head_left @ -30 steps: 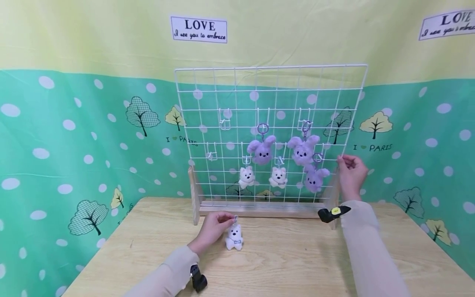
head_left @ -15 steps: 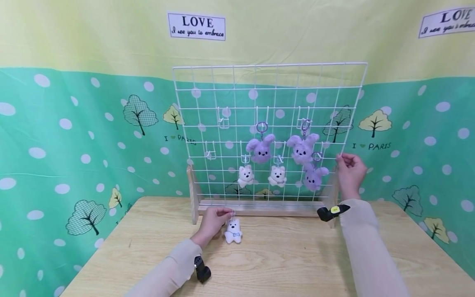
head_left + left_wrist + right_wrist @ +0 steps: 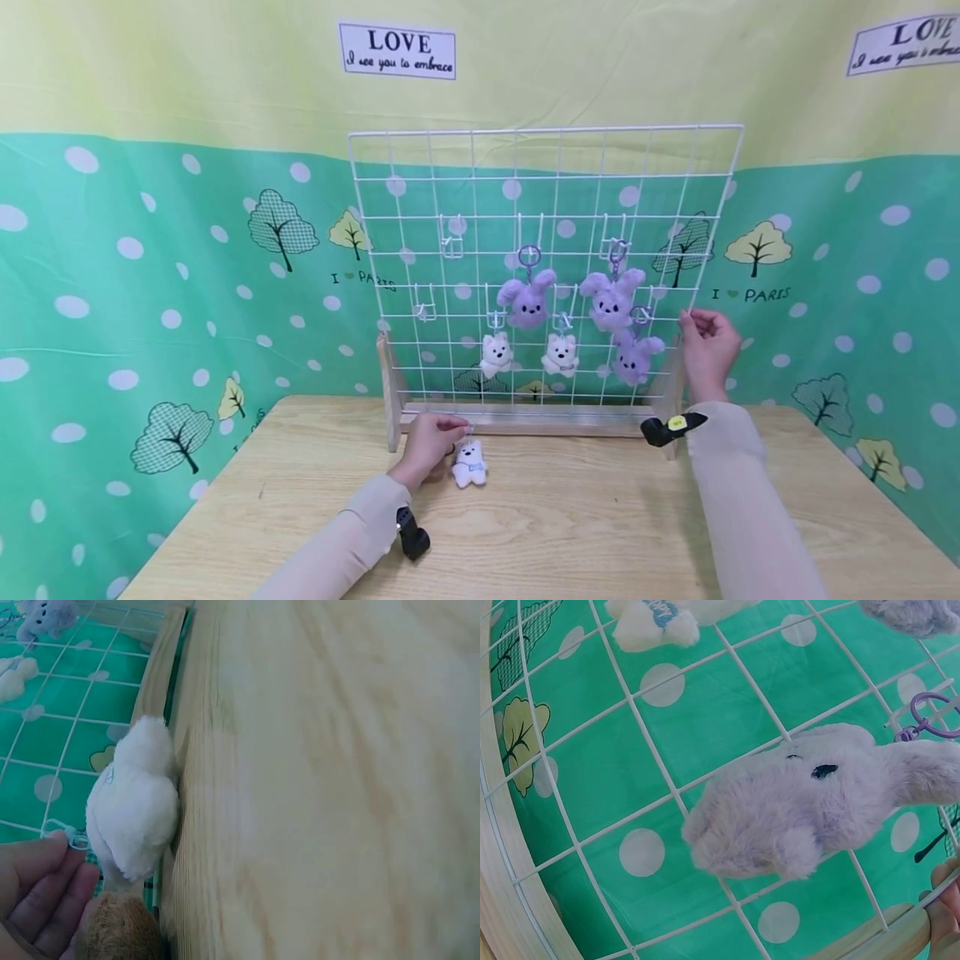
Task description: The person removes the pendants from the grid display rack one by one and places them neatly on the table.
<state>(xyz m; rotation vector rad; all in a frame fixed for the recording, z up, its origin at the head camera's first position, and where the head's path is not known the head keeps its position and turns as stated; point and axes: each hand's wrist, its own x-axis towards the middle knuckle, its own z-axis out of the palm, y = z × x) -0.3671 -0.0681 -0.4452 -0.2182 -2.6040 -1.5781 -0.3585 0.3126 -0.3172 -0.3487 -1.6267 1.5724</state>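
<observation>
My left hand (image 3: 429, 443) pinches the light blue loop (image 3: 73, 835) of a white plush dog keychain (image 3: 470, 467), which hangs in front of the rack's base. Seen from the left wrist, the plush shows its furry back, and a brown fuzzy piece (image 3: 120, 928) sits beside it near the palm. At the rack's right edge, my right hand (image 3: 712, 348) grips the outer wire of the white grid rack (image 3: 547, 130) between thumb and fingers. Closest to that hand hangs a purple bunny keychain (image 3: 780, 806) on a hook.
Two more purple bunnies (image 3: 527, 305) and two white plush dogs (image 3: 497, 355) hang from hooks. On the grid's left side are two bare hooks (image 3: 452, 247). A wooden base (image 3: 525, 419) holds the grid upright on the wooden table (image 3: 555, 517), before a green and yellow curtain (image 3: 180, 275).
My left hand has moved slightly up and towards the rack with the white plush dog, which has turned a little. The right hand keeps its grip on the grid's edge.
</observation>
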